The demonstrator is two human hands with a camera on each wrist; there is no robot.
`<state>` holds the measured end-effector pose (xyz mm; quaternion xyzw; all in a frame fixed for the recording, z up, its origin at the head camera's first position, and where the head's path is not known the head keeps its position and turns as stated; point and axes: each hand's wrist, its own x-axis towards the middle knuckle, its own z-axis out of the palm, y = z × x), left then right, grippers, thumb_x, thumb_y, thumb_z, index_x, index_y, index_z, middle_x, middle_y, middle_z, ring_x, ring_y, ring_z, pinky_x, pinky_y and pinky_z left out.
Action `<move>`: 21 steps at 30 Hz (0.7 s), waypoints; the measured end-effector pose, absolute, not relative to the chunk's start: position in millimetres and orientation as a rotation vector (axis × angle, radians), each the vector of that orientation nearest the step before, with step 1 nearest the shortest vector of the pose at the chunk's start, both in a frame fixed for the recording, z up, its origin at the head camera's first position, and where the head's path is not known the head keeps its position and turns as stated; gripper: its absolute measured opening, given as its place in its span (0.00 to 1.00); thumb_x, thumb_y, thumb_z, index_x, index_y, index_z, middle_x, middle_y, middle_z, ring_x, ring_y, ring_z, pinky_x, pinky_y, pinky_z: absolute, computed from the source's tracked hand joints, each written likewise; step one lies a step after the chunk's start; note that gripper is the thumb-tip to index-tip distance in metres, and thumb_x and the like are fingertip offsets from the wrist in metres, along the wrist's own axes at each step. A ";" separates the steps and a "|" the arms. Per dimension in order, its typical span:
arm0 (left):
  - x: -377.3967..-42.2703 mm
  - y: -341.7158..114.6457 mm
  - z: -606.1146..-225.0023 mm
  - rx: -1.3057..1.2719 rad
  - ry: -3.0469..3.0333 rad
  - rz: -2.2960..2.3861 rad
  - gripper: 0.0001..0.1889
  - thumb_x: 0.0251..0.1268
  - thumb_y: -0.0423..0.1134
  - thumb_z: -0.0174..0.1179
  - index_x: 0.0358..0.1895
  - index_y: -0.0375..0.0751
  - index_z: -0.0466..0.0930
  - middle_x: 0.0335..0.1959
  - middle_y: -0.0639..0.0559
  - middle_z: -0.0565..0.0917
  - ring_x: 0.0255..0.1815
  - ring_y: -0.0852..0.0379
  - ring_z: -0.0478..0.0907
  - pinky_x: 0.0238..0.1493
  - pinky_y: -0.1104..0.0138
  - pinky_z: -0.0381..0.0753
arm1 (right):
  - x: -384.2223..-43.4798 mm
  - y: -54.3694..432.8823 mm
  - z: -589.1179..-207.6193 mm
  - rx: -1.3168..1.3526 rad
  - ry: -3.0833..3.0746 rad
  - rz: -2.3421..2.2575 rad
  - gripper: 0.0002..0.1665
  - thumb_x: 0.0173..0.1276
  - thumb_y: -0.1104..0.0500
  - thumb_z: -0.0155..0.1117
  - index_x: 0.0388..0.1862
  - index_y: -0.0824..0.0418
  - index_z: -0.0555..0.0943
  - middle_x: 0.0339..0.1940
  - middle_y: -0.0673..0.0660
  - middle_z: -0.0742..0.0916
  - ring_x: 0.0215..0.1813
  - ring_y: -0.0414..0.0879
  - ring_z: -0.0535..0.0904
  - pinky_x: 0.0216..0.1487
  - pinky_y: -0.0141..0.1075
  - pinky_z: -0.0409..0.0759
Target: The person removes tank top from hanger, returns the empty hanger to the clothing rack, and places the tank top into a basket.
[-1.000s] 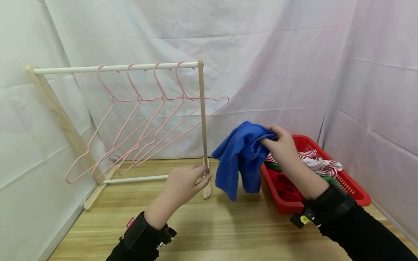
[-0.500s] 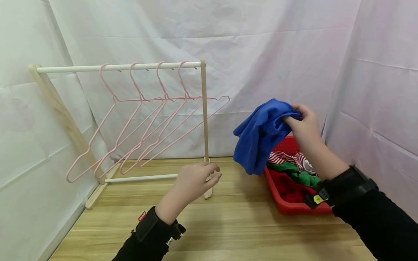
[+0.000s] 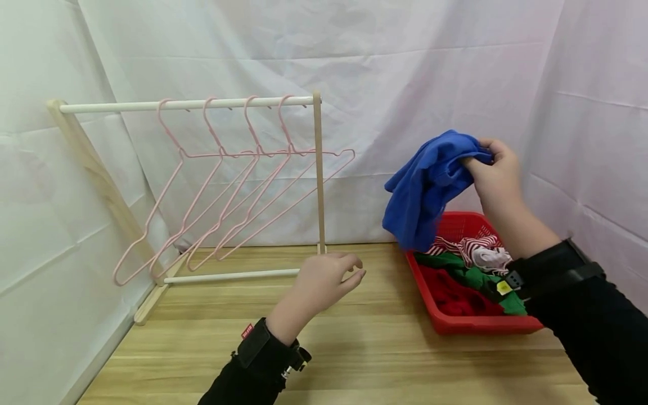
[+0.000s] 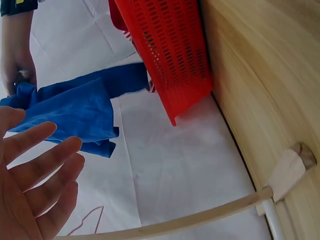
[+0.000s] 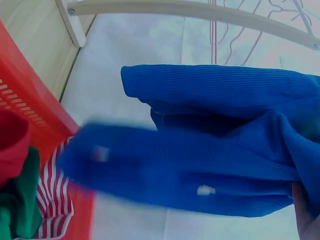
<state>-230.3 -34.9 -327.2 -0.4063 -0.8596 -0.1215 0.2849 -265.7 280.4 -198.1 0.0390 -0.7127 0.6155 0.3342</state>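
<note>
A blue garment point(image 3: 435, 177) with fine ribbing hangs bunched from my right hand point(image 3: 498, 171), whose thumb and fingers pinch it at the top. Its lower parts dangle above the basket's near-left side; in the right wrist view, the garment point(image 5: 200, 90) spreads in two long flaps, the lower one blurred. To the left and lower, my left hand point(image 3: 326, 281) hovers over the table, holding nothing. Its fingers point(image 4: 60, 172) look loose and spread in the left wrist view. The nearest thing to it is the right upright of a wooden rack.
Several pink hangers point(image 3: 281, 121) hang from the rack's white bar point(image 3: 126, 106) at left. The red basket point(image 3: 486, 324) at right holds a red cloth point(image 3: 458, 295), a green cloth point(image 3: 481, 281) and a striped cloth point(image 3: 473, 247). White curtains point(image 3: 405, 67) enclose the wooden table point(image 3: 385, 360).
My right hand has lifted the blue garment up and to the right, from beside the basket to above it. My left hand has drifted right and slightly lower.
</note>
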 end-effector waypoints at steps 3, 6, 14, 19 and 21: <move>-229.2 -30.1 -328.9 -1.087 -2.306 -0.336 0.09 0.70 0.49 0.58 0.40 0.52 0.84 0.32 0.60 0.86 0.31 0.65 0.82 0.22 0.72 0.74 | -268.6 284.2 -197.2 0.078 -1.880 1.585 0.08 0.67 0.62 0.65 0.45 0.57 0.81 0.41 0.49 0.79 0.43 0.39 0.75 0.41 0.23 0.75; -227.8 -27.3 -330.1 -1.080 -2.307 -0.344 0.08 0.69 0.49 0.59 0.40 0.52 0.84 0.31 0.60 0.85 0.30 0.65 0.81 0.21 0.73 0.72 | -271.6 287.1 -200.6 0.032 -1.943 1.509 0.09 0.69 0.59 0.63 0.46 0.57 0.80 0.42 0.48 0.79 0.45 0.39 0.75 0.42 0.23 0.76; -226.3 -24.7 -334.7 -1.080 -2.298 -0.374 0.07 0.69 0.48 0.59 0.39 0.53 0.84 0.31 0.62 0.85 0.28 0.66 0.80 0.20 0.75 0.69 | -284.6 302.0 -223.8 -0.125 -2.141 1.385 0.20 0.72 0.50 0.58 0.57 0.59 0.76 0.53 0.53 0.78 0.52 0.42 0.72 0.52 0.31 0.74; -225.2 -25.2 -336.1 -1.074 -2.294 -0.376 0.07 0.68 0.49 0.60 0.39 0.53 0.84 0.31 0.62 0.84 0.28 0.66 0.80 0.20 0.76 0.69 | -290.5 316.9 -235.3 -0.148 -2.132 1.400 0.13 0.73 0.52 0.56 0.52 0.54 0.75 0.48 0.49 0.77 0.49 0.39 0.71 0.48 0.29 0.72; -224.9 -25.2 -336.6 -1.069 -2.293 -0.377 0.07 0.68 0.49 0.60 0.39 0.53 0.84 0.31 0.62 0.84 0.28 0.67 0.80 0.19 0.76 0.68 | -291.6 323.6 -238.4 -0.153 -2.133 1.402 0.11 0.74 0.52 0.55 0.51 0.53 0.74 0.46 0.48 0.76 0.47 0.38 0.71 0.45 0.27 0.71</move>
